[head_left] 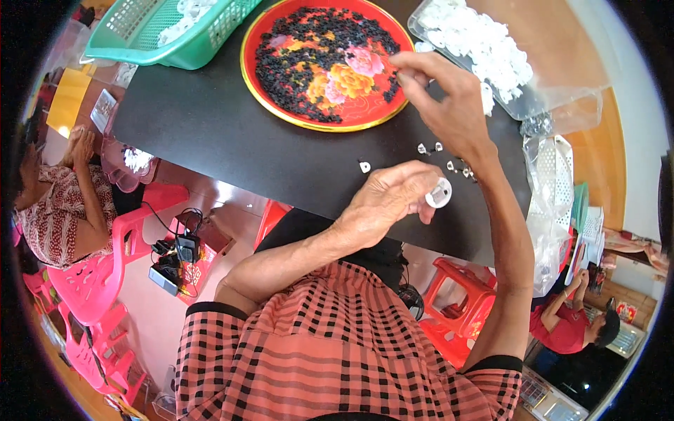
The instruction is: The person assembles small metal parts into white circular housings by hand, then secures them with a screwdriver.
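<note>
My left hand [390,200] is closed around a small round white plastic piece [439,193] above the table's near part. Over the right rim of a red round tray [281,116], my right hand [449,102] has its thumb and forefinger pinched together; whatever sits between the fingertips is too small to make out. Many tiny black parts [284,81] lie scattered across the tray's flower pattern. On the dark table [210,130], several small white pieces with black bits [460,168] lie under my right wrist. A single one [364,166] rests left of them.
A green basket [133,52] with white parts stands at the far left. At the far right is a clear bin [516,105] heaped with white pieces [477,42]. A red stool [456,295] stands below the table. Two other people sit left [67,210] and right [569,326].
</note>
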Demonstrator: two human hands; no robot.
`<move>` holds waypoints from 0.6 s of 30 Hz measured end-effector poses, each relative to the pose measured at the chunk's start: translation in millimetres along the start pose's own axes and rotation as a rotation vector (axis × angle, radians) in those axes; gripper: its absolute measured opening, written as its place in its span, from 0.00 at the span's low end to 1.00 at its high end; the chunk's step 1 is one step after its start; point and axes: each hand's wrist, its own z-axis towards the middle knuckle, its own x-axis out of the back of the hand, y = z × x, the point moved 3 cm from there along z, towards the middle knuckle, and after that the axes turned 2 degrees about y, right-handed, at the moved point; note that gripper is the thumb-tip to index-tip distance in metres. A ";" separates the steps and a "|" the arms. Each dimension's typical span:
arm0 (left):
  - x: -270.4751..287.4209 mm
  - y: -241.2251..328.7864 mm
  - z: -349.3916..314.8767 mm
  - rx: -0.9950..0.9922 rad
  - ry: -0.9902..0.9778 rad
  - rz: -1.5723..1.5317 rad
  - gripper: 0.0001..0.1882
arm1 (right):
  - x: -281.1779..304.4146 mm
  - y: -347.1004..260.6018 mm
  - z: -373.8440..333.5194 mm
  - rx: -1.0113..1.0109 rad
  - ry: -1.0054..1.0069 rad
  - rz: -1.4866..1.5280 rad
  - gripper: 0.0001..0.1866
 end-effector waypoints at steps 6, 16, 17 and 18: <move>1.1 -1.6 2.1 0.087 0.024 0.004 0.17 | -49.8 11.7 46.6 0.293 -0.167 -0.019 0.13; 2.6 0.3 1.8 0.134 -0.029 -0.003 0.16 | -40.6 13.3 41.0 0.015 -0.275 -0.006 0.05; 2.6 0.2 1.8 0.136 -0.029 0.004 0.16 | -41.7 12.9 39.8 0.014 -0.279 -0.007 0.05; 2.2 -0.5 1.8 0.137 -0.029 0.001 0.16 | -42.5 13.1 38.7 -0.004 -0.273 -0.028 0.05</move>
